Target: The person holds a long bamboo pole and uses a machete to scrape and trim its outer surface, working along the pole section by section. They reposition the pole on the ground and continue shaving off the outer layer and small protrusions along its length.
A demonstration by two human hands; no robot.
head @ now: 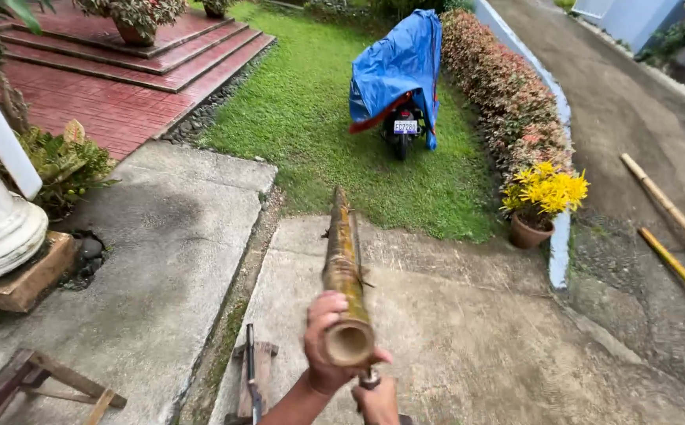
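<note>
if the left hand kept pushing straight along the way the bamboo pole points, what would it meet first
The left hand holds the bamboo pole aimed at the grass. Beyond the bare concrete, the covered motorbike looks like the first solid thing, though depth is hard to judge.

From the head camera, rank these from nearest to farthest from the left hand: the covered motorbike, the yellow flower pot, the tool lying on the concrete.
1. Tool: lying on the concrete just left of the left hand, which grips the bamboo pole.
2. Yellow flower pot: ahead to the right, at the hedge's end.
3. Covered motorbike: farthest, on the grass ahead.
</note>
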